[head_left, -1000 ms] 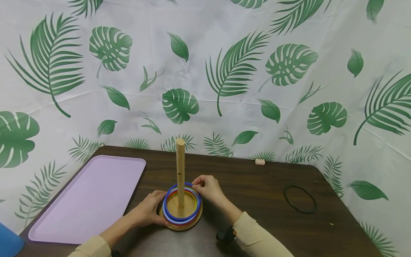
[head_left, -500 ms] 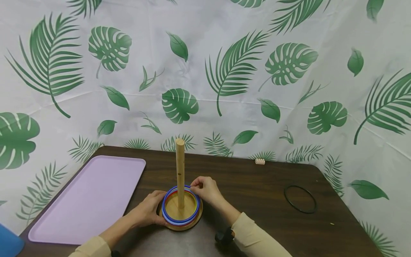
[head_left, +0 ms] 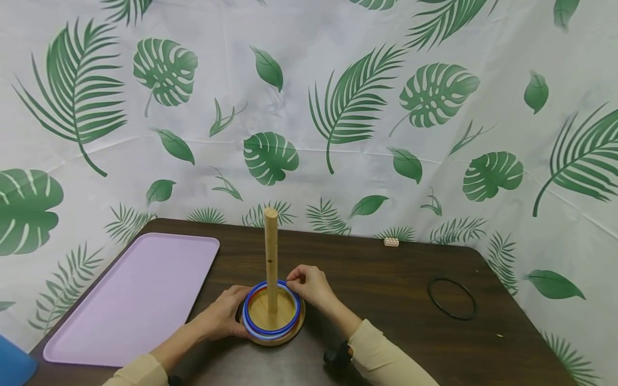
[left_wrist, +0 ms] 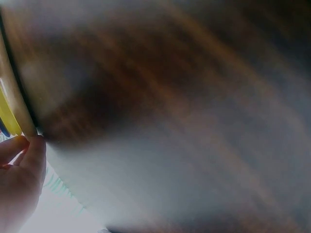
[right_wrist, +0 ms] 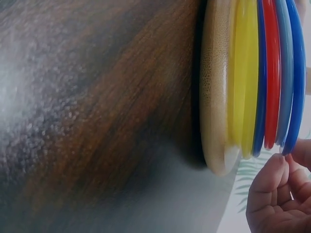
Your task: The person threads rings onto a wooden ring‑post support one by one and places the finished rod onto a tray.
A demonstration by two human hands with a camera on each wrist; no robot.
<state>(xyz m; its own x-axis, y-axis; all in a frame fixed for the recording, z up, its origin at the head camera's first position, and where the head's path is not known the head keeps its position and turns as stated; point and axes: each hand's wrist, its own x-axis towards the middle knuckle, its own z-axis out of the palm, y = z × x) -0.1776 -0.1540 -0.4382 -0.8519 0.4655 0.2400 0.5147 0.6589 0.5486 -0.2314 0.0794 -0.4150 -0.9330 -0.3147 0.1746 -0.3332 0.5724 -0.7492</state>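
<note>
A wooden peg stand (head_left: 271,252) with a round base (right_wrist: 216,87) stands on the table. Stacked around its post are yellow rings (right_wrist: 250,73), a thin dark blue ring (right_wrist: 261,97), a red ring (right_wrist: 273,73) and a light blue ring (right_wrist: 285,73). On top lies a blue ring (right_wrist: 298,73). My right hand (head_left: 314,284) pinches the far right part of this top ring between thumb and fingers. My left hand (head_left: 222,311) grips the stand from the left, thumb in front; the left wrist view has fingertips at the base's edge.
A black ring (head_left: 451,298) lies on the table to the right. The lilac tray (head_left: 140,295) takes up the left side, with a blue object (head_left: 14,362) at the lower left corner. Near the back edge sits a small pale block (head_left: 391,242). A leaf-print curtain (head_left: 357,177) hangs behind.
The top blue ring has shifted slightly left and settled flatter over the stack. My right hand moved a little left with it; the left hand keeps its place.
</note>
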